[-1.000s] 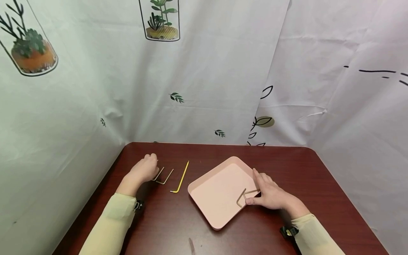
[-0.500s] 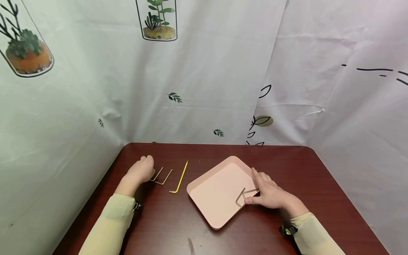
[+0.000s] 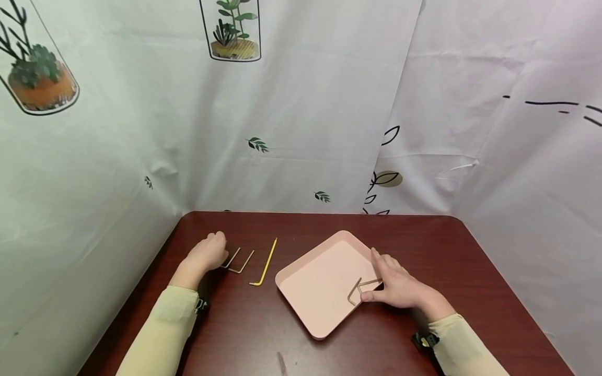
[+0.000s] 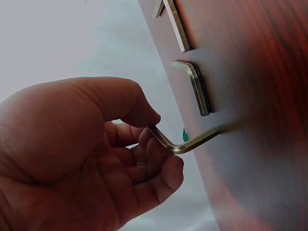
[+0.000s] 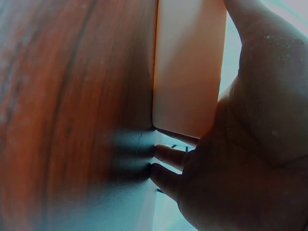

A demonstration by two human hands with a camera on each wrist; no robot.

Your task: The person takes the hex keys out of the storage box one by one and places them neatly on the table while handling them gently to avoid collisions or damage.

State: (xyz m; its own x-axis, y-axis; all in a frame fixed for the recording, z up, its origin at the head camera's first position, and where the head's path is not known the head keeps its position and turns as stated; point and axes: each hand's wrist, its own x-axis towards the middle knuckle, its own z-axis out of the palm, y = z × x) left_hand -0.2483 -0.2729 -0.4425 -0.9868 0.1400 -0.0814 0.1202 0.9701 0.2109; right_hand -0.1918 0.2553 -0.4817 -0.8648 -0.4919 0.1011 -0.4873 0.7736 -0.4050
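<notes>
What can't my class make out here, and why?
Head: the held hex key, mostly behind the left hand.
Head: one tray key, partly behind the right hand.
Left wrist: the topmost key, cut by the top edge.
Right wrist: inside of the tray, behind its wall.

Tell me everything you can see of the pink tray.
The pink tray is a shallow rectangle with rounded corners, low walls and a plain floor, smooth and matte, perhaps plastic. It sits flat and upright on the reddish-brown table, turned so that one corner points roughly toward the person. Two bent, brass-coloured metal keys lie in it near its right-hand corner. Of the two hands, only the right hand touches it, around that corner, partly hiding it.
</notes>
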